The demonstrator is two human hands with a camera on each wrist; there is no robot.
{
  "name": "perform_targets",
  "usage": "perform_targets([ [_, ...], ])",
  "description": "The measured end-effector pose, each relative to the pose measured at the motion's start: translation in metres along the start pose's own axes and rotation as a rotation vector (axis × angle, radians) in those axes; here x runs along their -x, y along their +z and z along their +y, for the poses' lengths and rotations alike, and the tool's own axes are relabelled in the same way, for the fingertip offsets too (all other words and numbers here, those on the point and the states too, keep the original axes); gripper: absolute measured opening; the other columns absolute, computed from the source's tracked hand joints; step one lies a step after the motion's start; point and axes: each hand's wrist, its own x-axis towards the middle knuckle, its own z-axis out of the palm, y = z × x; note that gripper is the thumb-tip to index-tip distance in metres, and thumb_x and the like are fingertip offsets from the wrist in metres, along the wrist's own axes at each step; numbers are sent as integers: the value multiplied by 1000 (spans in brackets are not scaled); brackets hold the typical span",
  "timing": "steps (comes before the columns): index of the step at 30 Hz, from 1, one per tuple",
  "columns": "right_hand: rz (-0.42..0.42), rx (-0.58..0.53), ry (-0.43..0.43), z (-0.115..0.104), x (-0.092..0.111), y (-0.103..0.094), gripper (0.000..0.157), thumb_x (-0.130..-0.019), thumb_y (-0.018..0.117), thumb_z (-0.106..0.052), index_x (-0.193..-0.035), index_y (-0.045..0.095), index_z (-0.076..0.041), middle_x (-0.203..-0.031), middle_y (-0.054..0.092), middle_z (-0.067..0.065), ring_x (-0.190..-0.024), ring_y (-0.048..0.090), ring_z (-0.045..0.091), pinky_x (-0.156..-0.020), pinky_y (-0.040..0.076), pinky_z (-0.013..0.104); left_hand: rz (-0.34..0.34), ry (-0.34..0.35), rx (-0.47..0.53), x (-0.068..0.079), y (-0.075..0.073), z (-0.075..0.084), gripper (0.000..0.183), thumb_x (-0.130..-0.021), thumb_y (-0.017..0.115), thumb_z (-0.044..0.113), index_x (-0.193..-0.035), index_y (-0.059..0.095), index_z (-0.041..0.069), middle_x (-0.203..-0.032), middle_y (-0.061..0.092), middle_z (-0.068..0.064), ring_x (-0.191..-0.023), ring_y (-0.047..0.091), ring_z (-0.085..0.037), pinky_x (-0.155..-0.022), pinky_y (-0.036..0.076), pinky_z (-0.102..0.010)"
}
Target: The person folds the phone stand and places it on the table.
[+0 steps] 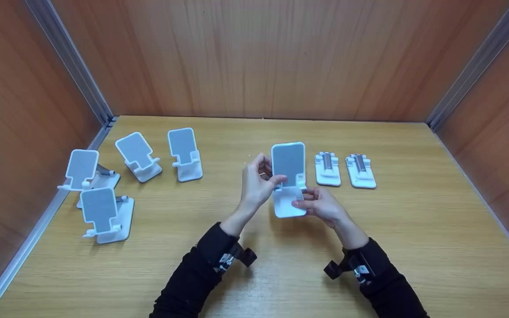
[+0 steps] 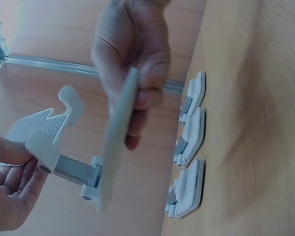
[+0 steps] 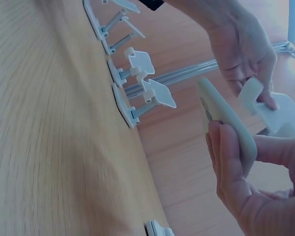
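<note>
Above the table, both hands hold a white phone stand that is unfolded, its grey-padded plate raised. My left hand pinches the plate near its lower lip, thumb in front. The base is between the thumb and fingers of my right hand. A short grey arm joins plate and base in the left wrist view. Right of the hands lie two folded phone stands, a nearer-to-hand one and an outer one; the left wrist view shows three in a row.
Unfolded phone stands stand at the left: one at the back, one beside it, one by the left wall, and one in front. Wooden panels with metal edges enclose the table at the back and sides.
</note>
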Motion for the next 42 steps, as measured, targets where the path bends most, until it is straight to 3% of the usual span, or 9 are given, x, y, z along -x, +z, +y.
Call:
perform_targets([
  [9, -83, -48, -10, -4, 4, 4, 52, -83, 60, -4, -125, 35, 14, -105, 61, 18, -93, 60, 22, -76, 50, 34, 57, 149, -59, -2, 2, -11, 21, -67, 69, -12, -77, 51, -4, -76, 59, -14, -65, 59, -24, -58, 52, -31],
  [17, -60, -10, -21, -3, 5, 4, 54, -82, 62, -6, -125, 36, 13, -109, 58, 22, -95, 59, 25, -78, 50, 35, 120, 274, -89, -4, 3, -19, 24, -66, 64, -17, -66, 47, 0, -68, 57, -7, -65, 58, -14, -56, 50, -24],
  [22, -50, -32, -33, -2, 5, 4, 53, -82, 60, -3, -124, 35, 16, -106, 59, 22, -92, 60, 23, -76, 51, 33, 51, 286, -216, -5, 1, -15, 20, -70, 66, -11, -76, 51, 1, -74, 60, -7, -70, 59, -16, -60, 50, -20],
  [25, -43, -36, -55, -2, 5, 3, 52, -82, 59, -2, -123, 35, 18, -104, 60, 21, -89, 61, 22, -74, 51, 33, -6, 304, -334, -7, -3, -7, 25, -70, 69, -6, -88, 54, 0, -83, 60, -8, -78, 59, -18, -65, 49, -21],
  [29, -9, -15, -58, -4, 6, 2, 52, -82, 60, -3, -124, 35, 16, -105, 60, 20, -91, 60, 22, -76, 50, 32, -26, 348, -404, -8, -6, 7, 29, -73, 69, -2, -98, 55, -2, -91, 56, -8, -84, 56, -18, -70, 48, -22],
  [34, 15, -17, -46, -5, 4, 2, 53, -81, 61, -3, -125, 36, 13, -109, 58, 22, -95, 59, 25, -78, 49, 34, 21, 429, -444, -8, -7, 16, 18, -78, 64, -2, -95, 59, 0, -87, 53, -7, -79, 56, -15, -70, 48, -21],
  [42, 67, 13, -59, -2, 2, 3, 49, -80, 62, -3, -122, 42, 10, -106, 59, 22, -95, 59, 27, -77, 50, 36, 120, 635, -480, -5, -3, 7, 16, -74, 66, -5, -88, 59, -3, -76, 49, -7, -66, 51, -15, -59, 46, -20],
])
